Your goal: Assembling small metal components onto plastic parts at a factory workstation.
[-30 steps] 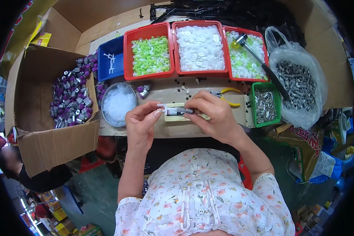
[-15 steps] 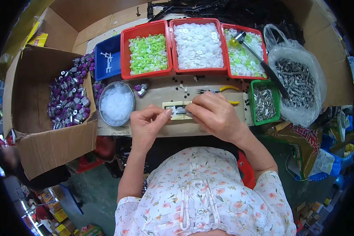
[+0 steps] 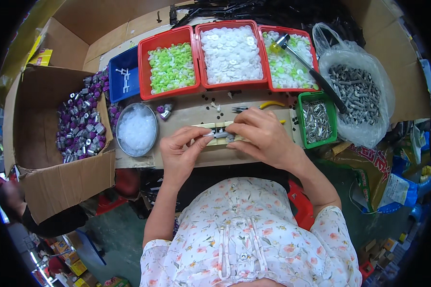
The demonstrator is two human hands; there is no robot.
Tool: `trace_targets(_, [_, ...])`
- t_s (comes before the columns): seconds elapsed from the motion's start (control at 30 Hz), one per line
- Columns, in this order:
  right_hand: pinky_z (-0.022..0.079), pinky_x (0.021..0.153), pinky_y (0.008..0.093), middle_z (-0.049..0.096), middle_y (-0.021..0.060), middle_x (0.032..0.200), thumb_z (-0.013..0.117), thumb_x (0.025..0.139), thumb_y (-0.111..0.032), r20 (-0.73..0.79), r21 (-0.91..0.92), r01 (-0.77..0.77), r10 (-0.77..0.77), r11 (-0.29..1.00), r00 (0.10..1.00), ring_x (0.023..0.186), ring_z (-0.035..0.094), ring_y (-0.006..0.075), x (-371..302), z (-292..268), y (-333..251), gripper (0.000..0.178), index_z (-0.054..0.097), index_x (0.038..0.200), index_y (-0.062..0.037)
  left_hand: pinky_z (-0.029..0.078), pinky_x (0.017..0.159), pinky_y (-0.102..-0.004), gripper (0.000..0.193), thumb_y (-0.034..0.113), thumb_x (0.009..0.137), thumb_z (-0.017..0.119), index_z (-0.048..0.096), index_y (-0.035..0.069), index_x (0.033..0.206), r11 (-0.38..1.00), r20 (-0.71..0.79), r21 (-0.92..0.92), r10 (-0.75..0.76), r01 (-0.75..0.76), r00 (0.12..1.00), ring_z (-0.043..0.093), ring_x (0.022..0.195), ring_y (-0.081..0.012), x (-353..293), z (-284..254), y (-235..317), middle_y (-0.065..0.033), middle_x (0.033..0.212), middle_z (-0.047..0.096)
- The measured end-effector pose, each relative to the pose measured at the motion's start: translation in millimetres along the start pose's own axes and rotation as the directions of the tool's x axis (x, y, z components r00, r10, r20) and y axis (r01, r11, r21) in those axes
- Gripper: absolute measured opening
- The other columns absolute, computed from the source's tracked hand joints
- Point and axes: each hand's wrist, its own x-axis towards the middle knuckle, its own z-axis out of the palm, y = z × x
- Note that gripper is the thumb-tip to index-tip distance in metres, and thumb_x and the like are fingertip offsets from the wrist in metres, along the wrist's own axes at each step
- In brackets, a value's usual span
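1. A small metal part (image 3: 221, 135) sits on a pale yellow jig block (image 3: 210, 128) at the near middle of the worktop (image 3: 187, 115) — right between the two hands.
2. The left hand (image 3: 181, 152) has its grip pinched on the part's left end, thumb and forefinger closed.
3. The right hand (image 3: 261, 136) covers the right end, fingertips pressed down; how tightly that grip holds it I cannot tell.
4. Far of them stand three red trays (image 3: 196, 88) of plastic caps; a round tin (image 3: 136, 130) lies left — a green bin (image 3: 316, 122) of metal pieces right.
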Motion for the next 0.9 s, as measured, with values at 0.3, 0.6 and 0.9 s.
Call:
trace_targets(0.3, [0.046, 0.076, 0.0404, 0.059, 0.0119, 0.092, 0.078, 0.07, -0.009, 0.073, 0.039, -0.182, 0.178, 0.983, 0.981, 0.089, 0.058, 0.0305, -11, -8, 17, 0.028, 0.065, 0.094, -0.0015, 0.049, 0.069, -0.0328, 0.029, 0.001, 0.072, 0.078, 0.072, 0.001, 0.101, 0.888, 0.003, 0.367, 0.297, -0.278, 0.955, 0.06, 0.082, -0.0216, 4, 8, -8, -0.0097, 0.097, 0.067])
trace_targets(0.6, [0.046, 0.075, 0.0416, 0.058, 0.0123, 0.089, 0.077, 0.071, -0.009, 0.166, 0.027, -0.218, 0.211, 0.976, 0.963, 0.087, 0.057, 0.0313, -9, -3, 23, 0.027, 0.065, 0.094, 0.0, 0.049, 0.073, -0.0372, 0.031, 0.003, 0.07, 0.078, 0.071, 0.004, 0.099, 0.764, 0.099, 0.512, 0.4, -0.392, 0.911, 0.058, 0.089, -0.028, 4, 17, -18, -0.0091, 0.096, 0.066])
trace_targets(0.9, [0.045, 0.075, 0.0411, 0.057, 0.0122, 0.09, 0.08, 0.07, -0.014, 0.117, 0.007, -0.184, 0.182, 0.983, 0.976, 0.089, 0.057, 0.0305, -9, 8, 21, 0.031, 0.065, 0.095, -0.0008, 0.048, 0.075, -0.0391, 0.023, 0.004, 0.072, 0.076, 0.07, 0.006, 0.095, 0.72, 0.15, 0.533, 0.437, -0.445, 0.887, 0.057, 0.09, -0.029, 8, 31, -23, -0.0075, 0.093, 0.064])
